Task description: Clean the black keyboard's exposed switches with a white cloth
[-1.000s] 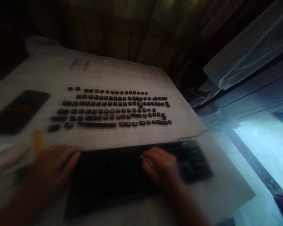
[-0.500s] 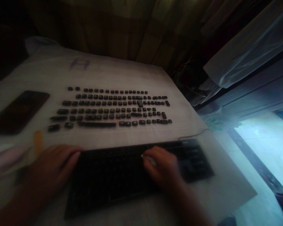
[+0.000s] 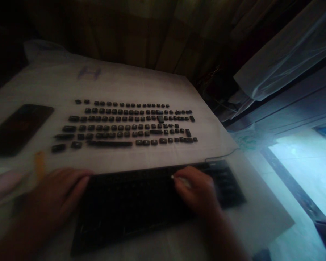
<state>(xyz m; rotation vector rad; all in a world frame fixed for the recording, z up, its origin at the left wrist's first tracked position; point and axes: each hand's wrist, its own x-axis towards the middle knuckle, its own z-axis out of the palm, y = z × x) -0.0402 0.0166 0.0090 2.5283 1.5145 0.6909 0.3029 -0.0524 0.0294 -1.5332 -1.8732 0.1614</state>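
Observation:
A black keyboard frame (image 3: 130, 206) lies near me on a white sheet (image 3: 141, 87). My left hand (image 3: 57, 197) rests on its left end, fingers curled over the edge, gripping it. My right hand (image 3: 197, 190) is over the keyboard's right part, fingers pinched round a small pale thing (image 3: 179, 180) that I cannot make out. Beyond the keyboard, several loose black keycaps (image 3: 125, 125) are laid out in rows on the sheet.
A dark phone (image 3: 17, 127) lies at the left of the sheet. A small yellow object (image 3: 38, 161) sits near my left hand. A thin cable (image 3: 222, 156) runs from the keyboard's far right corner. The table edge drops off at right.
My right hand has slid to the right along the keyboard's upper rows. The left hand has stayed on the left end.

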